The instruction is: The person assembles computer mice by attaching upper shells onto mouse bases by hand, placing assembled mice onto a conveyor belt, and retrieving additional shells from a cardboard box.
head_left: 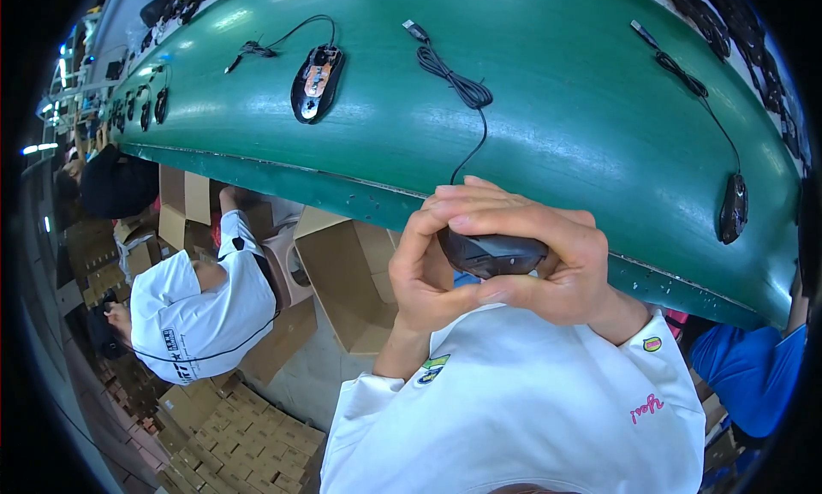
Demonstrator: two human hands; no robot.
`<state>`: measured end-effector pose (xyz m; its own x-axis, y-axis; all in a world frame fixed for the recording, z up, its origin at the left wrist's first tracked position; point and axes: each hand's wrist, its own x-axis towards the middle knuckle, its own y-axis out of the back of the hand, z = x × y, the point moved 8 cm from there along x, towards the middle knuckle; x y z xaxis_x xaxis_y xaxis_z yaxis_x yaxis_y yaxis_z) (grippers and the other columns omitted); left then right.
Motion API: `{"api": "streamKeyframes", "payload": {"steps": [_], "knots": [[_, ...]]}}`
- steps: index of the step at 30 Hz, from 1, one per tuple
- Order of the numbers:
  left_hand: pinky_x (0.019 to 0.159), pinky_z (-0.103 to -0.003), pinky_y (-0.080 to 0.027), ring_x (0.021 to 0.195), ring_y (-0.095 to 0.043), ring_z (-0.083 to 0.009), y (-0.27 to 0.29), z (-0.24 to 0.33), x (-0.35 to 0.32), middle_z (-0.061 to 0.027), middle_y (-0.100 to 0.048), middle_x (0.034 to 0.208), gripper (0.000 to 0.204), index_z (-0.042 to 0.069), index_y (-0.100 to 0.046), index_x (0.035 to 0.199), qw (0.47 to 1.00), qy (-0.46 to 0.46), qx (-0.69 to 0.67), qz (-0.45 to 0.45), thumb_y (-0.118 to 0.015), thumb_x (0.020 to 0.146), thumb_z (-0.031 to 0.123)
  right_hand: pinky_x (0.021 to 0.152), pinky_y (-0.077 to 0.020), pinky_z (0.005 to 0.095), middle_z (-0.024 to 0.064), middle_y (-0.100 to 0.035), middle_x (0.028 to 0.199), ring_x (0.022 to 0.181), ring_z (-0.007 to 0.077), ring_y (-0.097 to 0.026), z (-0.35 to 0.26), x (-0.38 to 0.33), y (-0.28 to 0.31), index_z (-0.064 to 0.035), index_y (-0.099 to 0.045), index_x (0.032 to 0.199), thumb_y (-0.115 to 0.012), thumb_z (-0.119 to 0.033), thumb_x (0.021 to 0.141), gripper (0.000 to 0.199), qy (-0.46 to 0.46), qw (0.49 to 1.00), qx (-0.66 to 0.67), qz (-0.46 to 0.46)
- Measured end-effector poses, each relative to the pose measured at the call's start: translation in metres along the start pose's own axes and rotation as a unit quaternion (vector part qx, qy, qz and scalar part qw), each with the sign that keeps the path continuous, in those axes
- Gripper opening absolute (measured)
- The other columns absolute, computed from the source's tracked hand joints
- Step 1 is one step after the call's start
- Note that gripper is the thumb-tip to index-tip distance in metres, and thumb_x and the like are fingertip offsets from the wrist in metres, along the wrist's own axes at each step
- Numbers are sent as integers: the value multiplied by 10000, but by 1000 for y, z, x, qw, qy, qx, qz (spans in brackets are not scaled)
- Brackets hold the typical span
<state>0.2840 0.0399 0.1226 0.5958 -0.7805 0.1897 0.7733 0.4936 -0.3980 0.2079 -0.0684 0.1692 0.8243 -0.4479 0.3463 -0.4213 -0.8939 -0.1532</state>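
Note:
A black computer mouse (497,256) is gripped between both my hands, just in front of the near edge of the green conveyor belt (565,92). My left hand (419,267) wraps its left side, with the thumb below and fingers over the top. From the other side my right hand (561,246) closes round it, its fingers crossing over those of the left. The fingers hide much of the mouse. Its black cable (454,81) runs from behind my fingers onto the belt, bundled in a coil, with the USB plug (414,29) at its far end.
An opened mouse (317,85) with its inside showing lies on the belt at left; another mouse (733,210) lies at right. Several more sit far left. Below the belt stands an open cardboard box (342,271). A person in white (201,314) bends at left; a blue sleeve (753,374) shows right.

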Motion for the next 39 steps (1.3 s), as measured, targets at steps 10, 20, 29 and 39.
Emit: {"api": "streamKeyframes", "payload": {"steps": [10,20,29,39], "knots": [[1032,-354,-467,1166,-593,-226,5,-12,-11,-137,-613,1265,716,4,-517,1360,992,67,-56,90,-870,749,124,1155,-411,542,166,-708,1243,1223,335,-646,-2,6,-4,2,-675,1234,-823,-175,802,489,7,1000,-24,-2],[982,-333,-500,1102,-624,-214,6,-16,-5,-140,-625,1242,720,8,-509,1357,986,124,-54,101,-863,742,129,1160,-409,494,129,-696,1287,1241,313,-626,4,8,-1,-9,-649,1300,-807,-153,806,538,-15,999,-43,15],[954,-316,-502,1080,-631,-224,16,-19,15,-159,-632,1215,689,18,-511,1348,978,145,-151,-11,-828,772,227,1162,-394,523,181,-655,1344,1309,365,-578,-9,11,-1,-4,-680,1224,-830,-261,761,550,-41,997,-67,-20],[973,-330,-484,1132,-606,-236,-8,-18,19,-160,-629,1269,633,16,-548,1348,961,199,-183,-57,-762,855,350,1034,-516,477,135,-630,1250,1065,288,-634,-12,-13,16,-57,-691,1230,-837,-75,718,533,32,983,-168,-72]]}}
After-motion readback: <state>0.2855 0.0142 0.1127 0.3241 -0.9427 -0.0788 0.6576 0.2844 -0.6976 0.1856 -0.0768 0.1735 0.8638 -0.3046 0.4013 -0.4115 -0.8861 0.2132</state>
